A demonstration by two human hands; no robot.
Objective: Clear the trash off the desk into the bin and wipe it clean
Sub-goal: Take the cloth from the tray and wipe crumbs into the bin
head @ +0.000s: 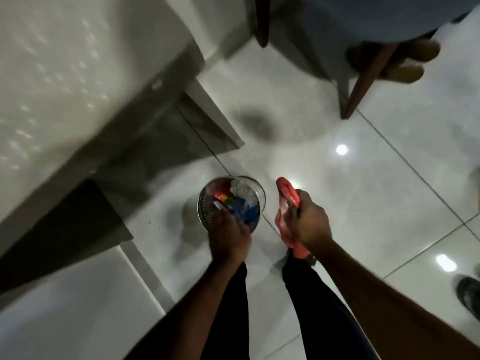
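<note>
A round metal mesh bin [255, 189] stands on the tiled floor in front of my feet, holding white crumpled paper, blue and red-green wrappers. My left hand [228, 235] is over the bin's near rim, fingers curled around a small dark purple item at the rim. My right hand [306, 222] is to the right of the bin, closed on a crumpled pink-red cloth [285, 196] that hangs above and below the fist. The white desk [65, 87] fills the left side, its top blurred.
A wooden chair leg [363, 81] and a seated person's feet [410, 66] are at the upper right. A dark shoe [470, 292] lies at the right edge. A dark opening under the desk [65, 229] is to the left of the bin. The floor is glossy tile.
</note>
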